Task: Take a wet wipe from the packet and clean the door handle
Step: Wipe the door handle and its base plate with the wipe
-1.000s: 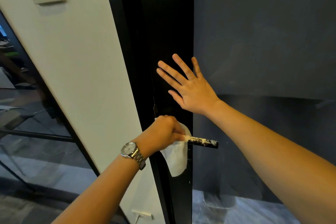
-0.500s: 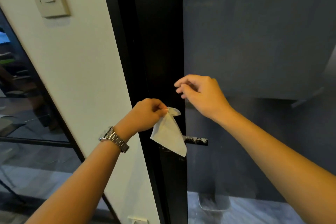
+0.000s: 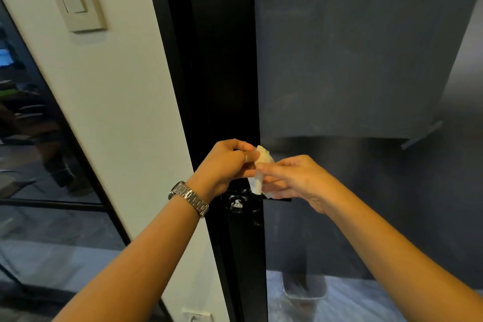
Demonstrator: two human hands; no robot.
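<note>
Wipe [image 3: 264, 155] pinched between left hand [image 3: 224, 165] and right hand [image 3: 298, 178] above door handle [image 3: 281, 199].

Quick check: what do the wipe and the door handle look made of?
White crumpled wipe: thin, soft nonwoven cloth or paper, matte; it folds limply. Black door handle: likely metal, painted black, pale flecks near its base; mostly hidden under the right hand.

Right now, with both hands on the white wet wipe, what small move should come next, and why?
Probably lower the white wet wipe onto the black lever door handle: the left hand and right hand both pinch it just above the handle.
</note>
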